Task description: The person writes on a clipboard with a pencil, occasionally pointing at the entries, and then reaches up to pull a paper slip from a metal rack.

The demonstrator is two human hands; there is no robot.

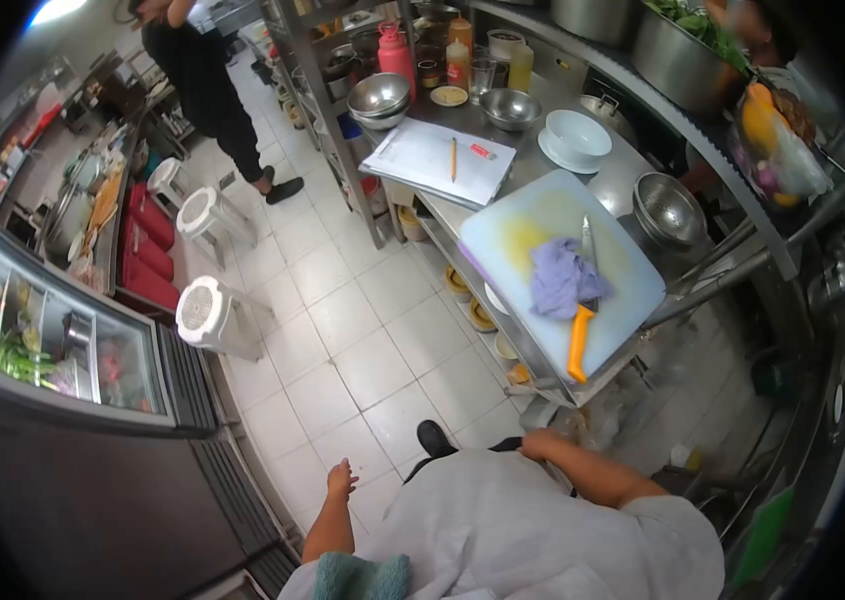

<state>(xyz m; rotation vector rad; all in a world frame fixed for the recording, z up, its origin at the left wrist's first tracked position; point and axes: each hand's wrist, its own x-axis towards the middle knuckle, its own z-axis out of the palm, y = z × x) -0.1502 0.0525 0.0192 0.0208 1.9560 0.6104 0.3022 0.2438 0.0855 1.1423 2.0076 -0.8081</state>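
My left hand hangs beside my body over the tiled floor, its fingers a little apart and nothing in them. At my right side, my right hand rests against the dark cloth at my waist; its fingers are mostly hidden. In front of it, on the steel table, lies a white cutting board with yellow stains. A crumpled purple cloth lies on the board, touching a knife with an orange handle. Neither hand touches these things.
Paper sheets with a pencil, metal bowls, white bowls and sauce bottles stand on the table. White stools and a glass-topped fridge are at left. Another person stands farther back.
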